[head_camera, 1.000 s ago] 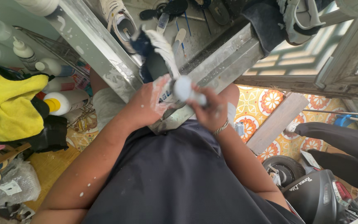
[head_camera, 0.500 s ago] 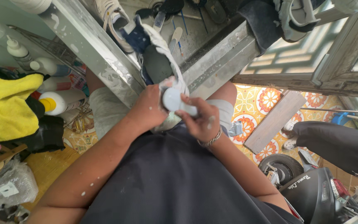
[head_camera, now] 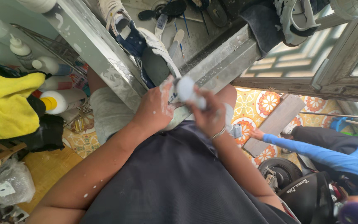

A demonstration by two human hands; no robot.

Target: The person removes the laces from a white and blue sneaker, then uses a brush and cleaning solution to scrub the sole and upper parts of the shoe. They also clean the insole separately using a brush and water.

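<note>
Sneaker [head_camera: 156,62], toe toward twelve o'clock, is gripped against the metal ledge [head_camera: 224,62] by the left hand [head_camera: 154,110], while a white brush [head_camera: 187,91] is clasped by the right hand [head_camera: 208,116].

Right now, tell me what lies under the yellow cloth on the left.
Under the crumpled yellow cloth lies a black fabric bundle. A white bottle with a yellow cap sticks out beside it. Anything further underneath is covered.

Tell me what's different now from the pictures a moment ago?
A second person in a blue sleeve has come in at the right, reaching toward the patterned floor tiles; that spot was empty before. The right hand keeps its grip on the white brush at the shoe, and the left hand still steadies the shoe. The yellow cloth and bottles stayed put.
</note>
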